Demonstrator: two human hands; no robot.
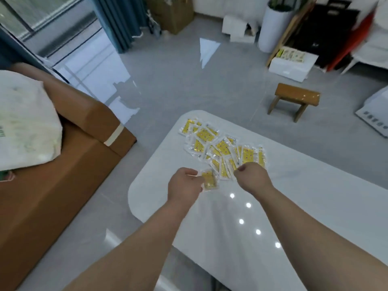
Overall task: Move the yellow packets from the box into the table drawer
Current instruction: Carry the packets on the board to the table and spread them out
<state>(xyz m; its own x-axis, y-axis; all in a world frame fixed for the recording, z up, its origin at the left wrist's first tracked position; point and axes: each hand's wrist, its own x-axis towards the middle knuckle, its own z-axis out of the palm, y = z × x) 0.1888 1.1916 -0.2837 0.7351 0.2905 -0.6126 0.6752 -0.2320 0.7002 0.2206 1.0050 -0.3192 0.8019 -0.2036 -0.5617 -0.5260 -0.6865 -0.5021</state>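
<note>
Several yellow packets (222, 147) in clear wrappers lie scattered over the far left corner of the white table (294, 206). My left hand (185, 183) grips a small stack of yellow packets (209, 180) just above the tabletop. My right hand (252, 175) reaches into the near edge of the pile and pinches yellow packets (231, 166) there. A white box (291, 65) holding more yellow packets stands on the floor at the back right. No drawer shows in this view.
A brown sofa (69, 143) with a white bag (25, 122) on it stands to the left. A small wooden stool (297, 98) sits on the grey floor beyond the table. A tall white planter (273, 26), a cardboard box (174, 13) and black panels line the back wall.
</note>
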